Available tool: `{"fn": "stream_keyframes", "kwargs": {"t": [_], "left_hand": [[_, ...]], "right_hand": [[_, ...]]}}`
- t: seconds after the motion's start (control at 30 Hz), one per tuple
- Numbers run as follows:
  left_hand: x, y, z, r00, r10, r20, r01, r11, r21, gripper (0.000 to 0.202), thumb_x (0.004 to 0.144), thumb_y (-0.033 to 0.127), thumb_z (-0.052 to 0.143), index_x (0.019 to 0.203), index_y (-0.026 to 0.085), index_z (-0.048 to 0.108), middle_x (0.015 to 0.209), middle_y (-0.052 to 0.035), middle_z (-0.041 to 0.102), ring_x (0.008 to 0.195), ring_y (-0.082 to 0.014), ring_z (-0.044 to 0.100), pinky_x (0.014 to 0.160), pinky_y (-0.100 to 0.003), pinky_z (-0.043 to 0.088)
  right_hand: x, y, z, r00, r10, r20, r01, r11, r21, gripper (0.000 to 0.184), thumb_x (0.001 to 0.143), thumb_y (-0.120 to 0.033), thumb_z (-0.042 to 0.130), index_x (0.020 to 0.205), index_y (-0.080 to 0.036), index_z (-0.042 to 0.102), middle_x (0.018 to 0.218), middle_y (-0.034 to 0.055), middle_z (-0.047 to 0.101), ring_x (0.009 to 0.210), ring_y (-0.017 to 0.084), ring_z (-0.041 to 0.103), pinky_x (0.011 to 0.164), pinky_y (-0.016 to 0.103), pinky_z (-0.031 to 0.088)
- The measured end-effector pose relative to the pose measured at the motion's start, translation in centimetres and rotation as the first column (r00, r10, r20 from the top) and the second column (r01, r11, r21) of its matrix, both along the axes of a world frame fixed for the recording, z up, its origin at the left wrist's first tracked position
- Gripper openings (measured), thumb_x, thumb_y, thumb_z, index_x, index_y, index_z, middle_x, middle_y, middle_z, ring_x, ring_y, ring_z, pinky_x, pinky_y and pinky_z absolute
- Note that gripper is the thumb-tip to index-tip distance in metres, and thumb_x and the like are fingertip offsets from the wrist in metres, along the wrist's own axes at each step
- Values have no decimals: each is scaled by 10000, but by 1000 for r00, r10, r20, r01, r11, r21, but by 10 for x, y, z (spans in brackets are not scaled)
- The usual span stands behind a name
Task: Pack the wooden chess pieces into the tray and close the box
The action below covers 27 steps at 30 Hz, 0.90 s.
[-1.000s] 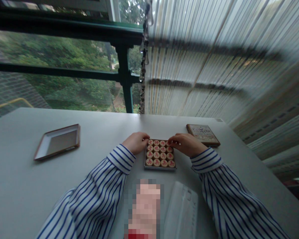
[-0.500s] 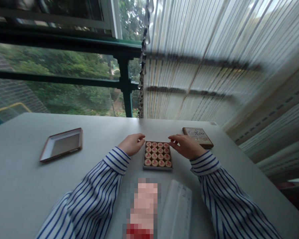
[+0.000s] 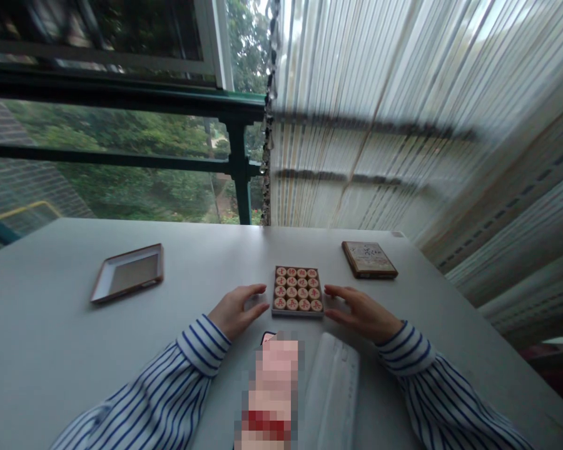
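The white desk (image 3: 206,256) carries a shallow box (image 3: 298,315) filled with round, red-marked pieces (image 3: 291,292). An empty tray (image 3: 136,275) lies far left, a patterned box (image 3: 370,258) right; nearer lie a pixelated item (image 3: 273,387) and a whitish case (image 3: 333,387).

Discs (image 3: 291,292) partly illegible, pixelated object (image 3: 274,381), striped sleeves (image 3: 145,381) cropped below

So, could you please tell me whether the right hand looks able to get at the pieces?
Most likely yes: the right hand is open beside the tray, and the pieces lie in it uncovered, with nothing blocking them from above.
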<state>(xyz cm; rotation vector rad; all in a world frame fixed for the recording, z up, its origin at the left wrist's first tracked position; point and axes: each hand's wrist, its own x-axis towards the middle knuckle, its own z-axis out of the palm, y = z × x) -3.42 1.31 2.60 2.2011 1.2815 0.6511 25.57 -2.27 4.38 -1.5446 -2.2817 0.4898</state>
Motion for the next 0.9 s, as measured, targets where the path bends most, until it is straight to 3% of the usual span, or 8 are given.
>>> {"fn": "stream_keyframes", "kwargs": {"t": [0.23,0.67,0.9], "left_hand": [[4,-5,-9,1000,-20,-24,22,995,93,384,732,325,548,1061,130,583,1043,-110,628,979,-190,569,890,-307,438],[11,-8,-18,999,-34,9,31,974,225,301,719,240,570,1003,149,619,934,-88,663,860,-181,611,802,-304,492],[13,-9,-16,999,-47,17,41,965,258,273,720,227,566,977,166,633,896,-73,675,828,-173,622,777,-292,502]], "right_hand": [[-4,-2,-5,1000,9,17,-9,1000,-14,530,719,-327,574,1192,-100,498,1130,150,564,1042,224,518,911,334,395],[-8,-3,-9,999,-8,-45,9,1000,7,518,704,-242,581,1207,-155,495,1130,122,565,1031,222,519,913,343,388],[-8,-3,-11,999,-1,-44,2,1000,26,509,716,-264,578,1208,-164,494,1127,122,567,1022,229,527,901,359,399]]}}
